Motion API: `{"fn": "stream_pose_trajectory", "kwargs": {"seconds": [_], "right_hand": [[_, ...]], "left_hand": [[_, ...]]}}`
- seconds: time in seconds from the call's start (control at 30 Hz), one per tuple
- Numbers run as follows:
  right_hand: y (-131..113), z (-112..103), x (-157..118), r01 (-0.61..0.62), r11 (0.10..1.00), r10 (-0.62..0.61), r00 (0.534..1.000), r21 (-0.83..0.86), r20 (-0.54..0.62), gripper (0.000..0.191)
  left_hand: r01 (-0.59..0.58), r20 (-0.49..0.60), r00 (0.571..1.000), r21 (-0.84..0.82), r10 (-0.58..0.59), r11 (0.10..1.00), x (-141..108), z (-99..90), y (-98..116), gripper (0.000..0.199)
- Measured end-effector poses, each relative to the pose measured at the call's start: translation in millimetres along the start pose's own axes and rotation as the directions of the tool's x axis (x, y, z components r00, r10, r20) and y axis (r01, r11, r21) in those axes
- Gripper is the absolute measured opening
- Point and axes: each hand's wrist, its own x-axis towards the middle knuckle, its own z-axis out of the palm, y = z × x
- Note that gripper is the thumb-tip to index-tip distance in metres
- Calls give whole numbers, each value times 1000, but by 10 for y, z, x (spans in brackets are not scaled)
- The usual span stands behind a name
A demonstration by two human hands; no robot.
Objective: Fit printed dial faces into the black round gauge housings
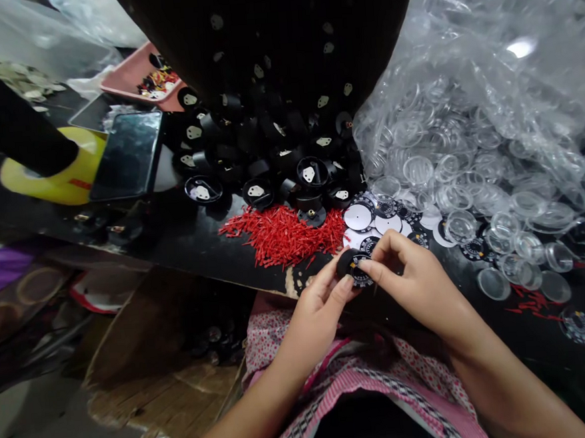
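Close to the table's front edge, my left hand [326, 295] grips a black round gauge housing [344, 262] between thumb and fingers. A black dial disc [360, 273] with pale markings lies at the housing's face. My right hand [407, 271] is closed, its thumb and fingertips on the dial disc; whatever else sits between them is hidden. Just beyond my hands lies a pile of dial discs [388, 224], some showing white backs. Left of these spreads a heap of small red pointers [284, 236].
Many black housings [255, 193] with pale plates fill the table's back middle. Clear plastic caps [460, 226] spill from a bag at right. A phone [126, 157] leans on a yellow tape roll [52, 176] at left, near a pink basket [132, 73]. Cardboard [148, 382] lies below.
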Motion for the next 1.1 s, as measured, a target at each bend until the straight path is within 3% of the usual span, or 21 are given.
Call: {"fn": "stream_pose_trajectory", "kwargs": {"seconds": [0.17,0.37,0.6,0.9,1.1], "right_hand": [[14,-1,-2,-41,998,40,999,57,26,22],[1,-38,-8,5,998,-3,999,-69,36,21],[34,-71,19,1,994,8,997,-112,82,21],[28,-5,-55,14,989,-7,999,-148,45,11],[25,63,-35,-5,996,4,1000,-89,-9,10]], "left_hand": [[14,-2,1000,11,-14,1000,3,31,42,38],[44,9,999,27,-44,999,17,20,55,35],[85,75,994,-105,-78,991,54,-13,-22,31],[80,37,996,-7,-79,997,84,53,18,34],[144,-114,984,57,-136,988,118,4,-19,39]]}}
